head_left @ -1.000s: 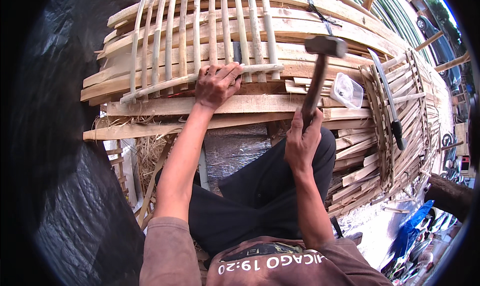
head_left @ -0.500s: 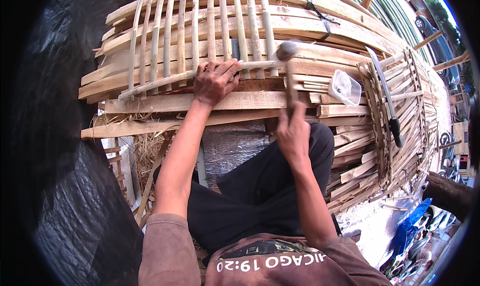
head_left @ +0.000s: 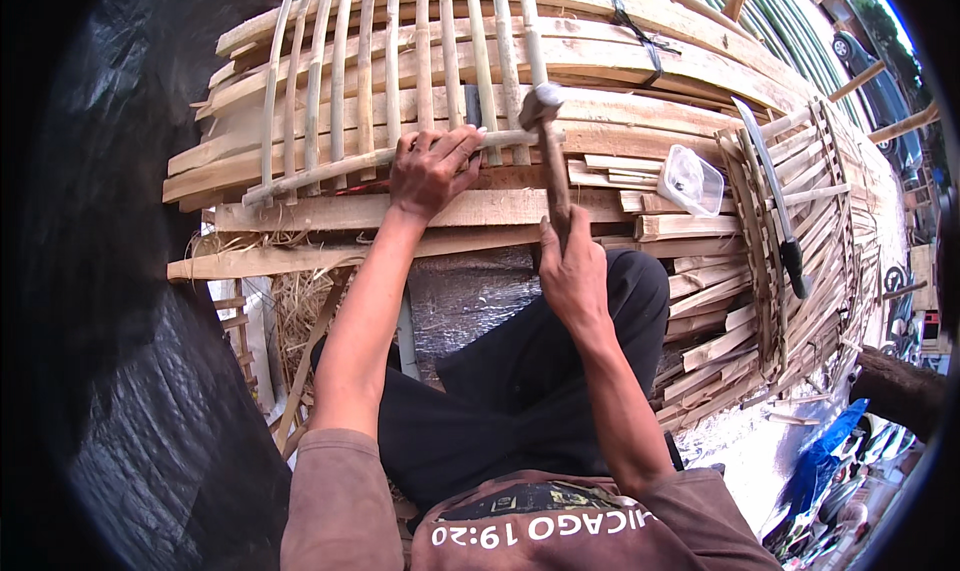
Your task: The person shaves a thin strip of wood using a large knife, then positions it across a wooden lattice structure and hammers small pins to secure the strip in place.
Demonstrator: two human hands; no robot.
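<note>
My right hand point(head_left: 573, 276) is closed round the wooden handle of a hammer point(head_left: 556, 171). The metal hammer head is over the right end of a bamboo crosspiece point(head_left: 320, 174), by the lower end of the rightmost slat; whether it touches cannot be told. Over the middle of that crosspiece, my left hand point(head_left: 435, 171) is closed, with its fingers bent over the stick. Several upright bamboo slats point(head_left: 423, 51) run side by side away from me, their near ends meeting the crosspiece. The left hand hides part of this joint.
Long wooden planks point(head_left: 370, 211) lie under the slats. To the right are a clear plastic tub point(head_left: 692, 181), a long blade with a black handle point(head_left: 792, 261), and stacked split wood point(head_left: 715, 341). A black sheet point(head_left: 170, 391) hangs at left.
The hammer has shifted left, its head moving from right of the crosspiece's end to above it. My right hand moved slightly left and nearer me. The left hand keeps its hold.
</note>
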